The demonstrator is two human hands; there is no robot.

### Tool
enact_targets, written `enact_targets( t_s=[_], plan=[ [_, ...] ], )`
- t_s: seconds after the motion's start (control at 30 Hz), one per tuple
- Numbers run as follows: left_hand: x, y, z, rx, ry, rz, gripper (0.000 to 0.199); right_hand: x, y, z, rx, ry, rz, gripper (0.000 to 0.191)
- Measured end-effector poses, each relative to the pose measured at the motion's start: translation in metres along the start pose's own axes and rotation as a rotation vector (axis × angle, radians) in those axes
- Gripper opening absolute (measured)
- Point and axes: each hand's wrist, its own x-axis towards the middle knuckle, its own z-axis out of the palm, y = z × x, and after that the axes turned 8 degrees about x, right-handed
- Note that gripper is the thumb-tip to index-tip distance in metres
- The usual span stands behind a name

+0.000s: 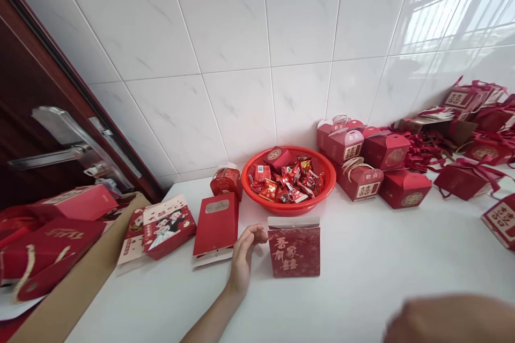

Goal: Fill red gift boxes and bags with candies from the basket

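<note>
A dark red box with gold characters (294,251) stands upright on the white table (346,289), its pale top edge raised. My left hand (246,257) is just left of it, fingers curled near its upper left edge; whether they touch it I cannot tell. At the lower right, my right hand (450,321) is a blurred shape cut off by the frame, and its fingers cannot be made out. Behind the box, a red plastic basket (289,208) holds wrapped candies (295,182) and a small red box (277,157).
Flat red packages (216,225) and a couple-print box (169,228) lie left. A cardboard carton (86,278) of red boxes fills the lower left, beside a door handle (60,156). Folded boxes (368,182) and ribboned boxes (464,178) stand right, along the tiled wall (237,107).
</note>
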Motion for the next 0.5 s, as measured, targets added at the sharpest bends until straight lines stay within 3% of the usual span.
enact_targets(
  t_s=[0.13, 0.27, 0.37, 0.5],
  plan=[
    [0.009, 0.021, -0.005, 0.095, 0.073, 0.198, 0.038, 0.031, -0.040, -0.088, -0.255, 0.238, -0.026, 0.036],
    [0.022, 0.071, -0.009, 0.326, -0.030, 0.310, 0.030, 0.090, -0.052, -0.150, -0.391, 0.384, -0.077, 0.025],
    [0.031, 0.122, -0.010, 0.586, -0.257, 0.265, 0.027, 0.135, -0.038, -0.164, -0.496, 0.408, 0.100, 0.019],
    [0.038, 0.183, -0.001, 0.923, -0.538, 0.174, 0.025, 0.170, -0.021, -0.160, -0.636, 0.357, 0.250, 0.039]
  ],
)
